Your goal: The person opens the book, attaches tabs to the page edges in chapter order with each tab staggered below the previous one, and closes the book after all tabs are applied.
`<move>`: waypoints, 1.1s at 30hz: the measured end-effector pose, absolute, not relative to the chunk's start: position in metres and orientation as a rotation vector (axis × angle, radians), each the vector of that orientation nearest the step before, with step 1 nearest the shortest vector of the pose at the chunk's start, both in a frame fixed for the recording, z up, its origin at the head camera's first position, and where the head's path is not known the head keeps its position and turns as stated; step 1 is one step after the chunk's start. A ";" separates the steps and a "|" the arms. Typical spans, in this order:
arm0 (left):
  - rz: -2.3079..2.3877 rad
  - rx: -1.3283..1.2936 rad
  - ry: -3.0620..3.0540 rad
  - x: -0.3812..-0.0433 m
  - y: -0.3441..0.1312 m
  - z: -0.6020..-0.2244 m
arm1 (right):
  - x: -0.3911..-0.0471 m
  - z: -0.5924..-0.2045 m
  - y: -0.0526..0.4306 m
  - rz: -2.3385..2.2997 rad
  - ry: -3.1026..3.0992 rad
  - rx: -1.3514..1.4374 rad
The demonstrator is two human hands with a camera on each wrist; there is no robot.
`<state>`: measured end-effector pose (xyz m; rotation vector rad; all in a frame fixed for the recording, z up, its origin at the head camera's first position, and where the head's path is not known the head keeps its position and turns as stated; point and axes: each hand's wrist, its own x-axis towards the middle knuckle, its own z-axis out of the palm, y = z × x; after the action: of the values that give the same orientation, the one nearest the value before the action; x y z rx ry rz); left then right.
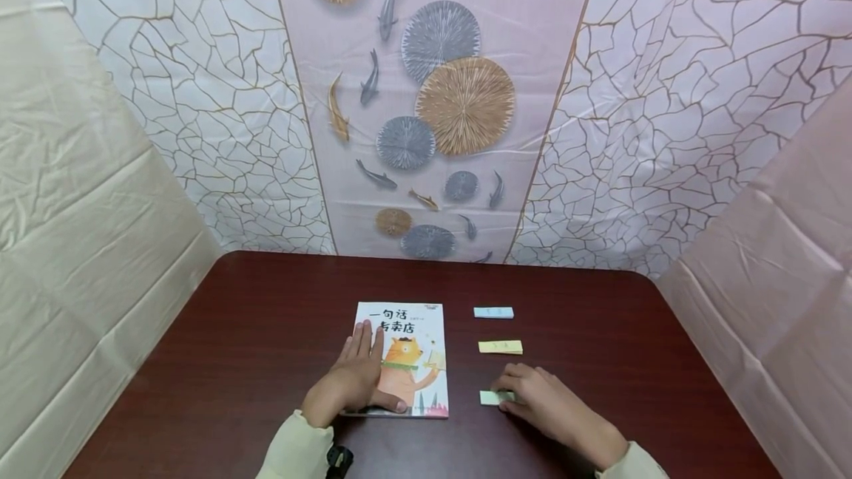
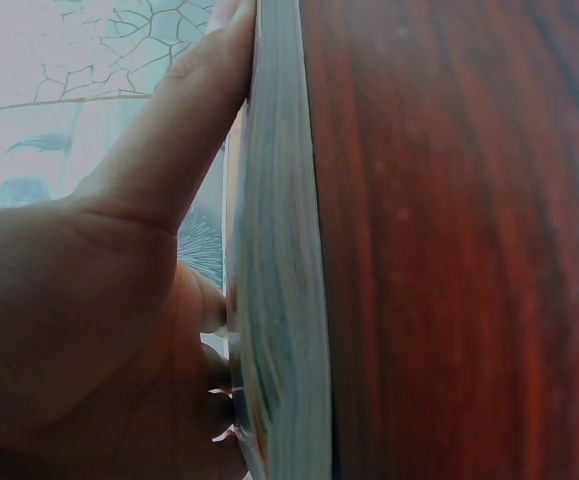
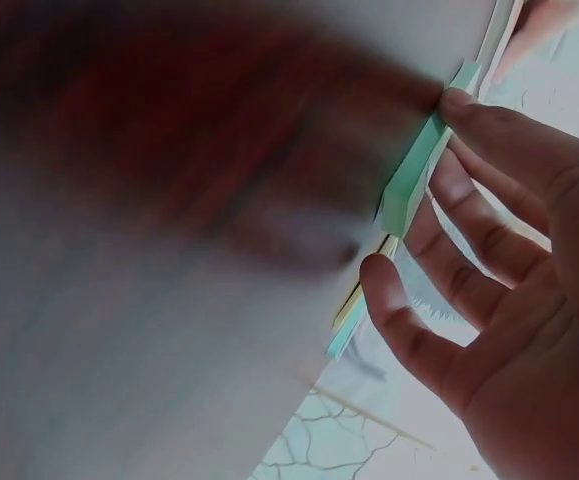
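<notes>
Pinching the green pad [image 1: 489, 398], right of the book [image 1: 426, 338], with the right hand [image 1: 546, 401]; resting the left hand [image 1: 356, 375], straight-fingered, atop it. Probably grasping or placing; calls next for avoiding the yellow pad [image 1: 501, 347] and, farthest, the blue pad [image 1: 494, 313].

The left hand [image 1: 356, 375] hides part of the white, cat-illustrated paper book [image 1: 416, 364] from me; right of the book, the right hand [image 1: 546, 399] covers one end of the pale-green rectangular paper pad [image 1: 489, 398].
</notes>
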<state>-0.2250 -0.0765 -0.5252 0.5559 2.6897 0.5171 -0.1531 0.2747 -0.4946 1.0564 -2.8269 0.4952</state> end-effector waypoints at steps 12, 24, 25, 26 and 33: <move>0.529 0.556 2.675 -0.225 -0.078 -0.522 | -0.161 -0.494 0.281 0.534 -2.929 0.970; 0.486 0.557 2.689 -0.226 -0.079 -0.525 | -0.162 -0.496 0.281 0.531 -2.858 0.964; 0.484 0.558 2.691 -0.226 -0.079 -0.525 | -0.162 -0.495 0.280 0.536 -2.864 0.964; 0.480 0.559 2.693 -0.226 -0.079 -0.526 | -0.162 -0.495 0.280 0.536 -2.865 0.964; 0.487 0.563 2.689 -0.225 -0.079 -0.524 | -0.161 -0.494 0.277 0.500 -2.891 0.921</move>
<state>-0.2245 -0.0786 -0.5238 0.5632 2.6887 0.4872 -0.1607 0.2768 -0.4937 0.9206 -2.8912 0.4999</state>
